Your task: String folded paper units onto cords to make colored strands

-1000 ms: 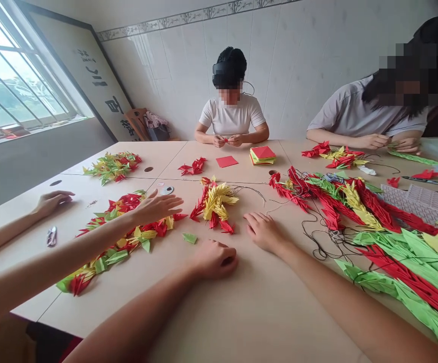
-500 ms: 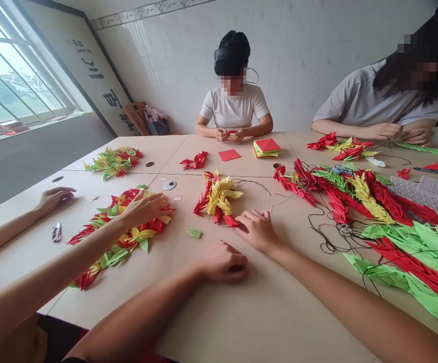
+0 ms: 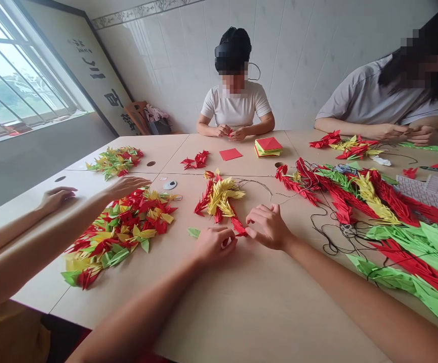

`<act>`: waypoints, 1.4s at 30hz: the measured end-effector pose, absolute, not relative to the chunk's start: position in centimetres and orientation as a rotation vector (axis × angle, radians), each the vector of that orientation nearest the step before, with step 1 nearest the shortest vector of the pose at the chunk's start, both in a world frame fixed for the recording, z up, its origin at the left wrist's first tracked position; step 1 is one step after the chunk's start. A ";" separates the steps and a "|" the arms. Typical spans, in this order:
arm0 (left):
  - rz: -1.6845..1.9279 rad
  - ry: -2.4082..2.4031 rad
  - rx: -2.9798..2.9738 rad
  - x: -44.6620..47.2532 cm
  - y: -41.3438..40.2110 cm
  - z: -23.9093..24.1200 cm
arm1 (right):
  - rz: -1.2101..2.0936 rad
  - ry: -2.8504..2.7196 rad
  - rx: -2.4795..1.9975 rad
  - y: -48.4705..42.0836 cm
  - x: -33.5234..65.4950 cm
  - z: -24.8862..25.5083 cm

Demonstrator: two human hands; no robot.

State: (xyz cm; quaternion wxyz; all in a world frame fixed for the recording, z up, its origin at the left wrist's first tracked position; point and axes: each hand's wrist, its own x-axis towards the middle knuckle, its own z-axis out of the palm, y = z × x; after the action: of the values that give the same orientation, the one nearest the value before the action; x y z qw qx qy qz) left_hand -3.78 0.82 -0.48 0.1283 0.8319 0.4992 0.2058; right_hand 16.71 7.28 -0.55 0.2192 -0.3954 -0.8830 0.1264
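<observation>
My left hand rests low over the table with its fingers curled and the thumb near the index finger. Whatever it may hold between them cannot be made out. Opposite it, my right hand has thumb and fingers apart, holding nothing. Between my two hands lies the end of a red folded-paper strand, close to the fingertips of both. This strand runs up to a cluster of yellow folded-paper pieces. Left of the cluster, a small green folded piece lies just beyond my left hand.
A neighbour's hand hovers at the far edge of a mixed pile of folded pieces. Long paper strands and black cords cover the right side. Across sit two people, near a square-paper stack.
My left hand has moved up toward the red strand's end. My right hand has shifted slightly right, its fingers spreading. The neighbour's hand has moved away from the pile's middle toward its far edge.
</observation>
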 end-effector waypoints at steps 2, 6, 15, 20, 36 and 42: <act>0.519 1.196 2.545 -3.7 0.7 -0.7 | 0.450 -2.335 -1.231 7.7 15.6 -0.3; 0.467 0.901 2.679 -3.6 0.4 -0.9 | 0.480 -2.272 -1.377 8.8 11.9 0.0; 0.500 0.984 2.652 -4.0 0.6 -0.6 | 0.519 -1.992 -1.414 11.8 12.5 2.2; 0.527 0.961 2.634 -3.9 0.6 -0.8 | 0.563 -1.694 -1.260 13.6 18.3 4.8; 0.874 0.628 0.741 -1.9 0.4 -0.8 | 0.181 -2.526 -0.653 -1.7 17.8 1.7; 0.910 0.798 0.774 -2.1 0.6 -0.7 | 0.021 -2.341 -0.562 1.7 16.8 1.0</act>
State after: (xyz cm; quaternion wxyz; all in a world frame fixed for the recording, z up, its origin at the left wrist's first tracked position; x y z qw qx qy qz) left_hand -2.12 0.62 -0.72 0.7530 0.3544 0.3656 0.4168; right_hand 16.80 1.69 1.01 0.3588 -0.2177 -0.9076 0.0083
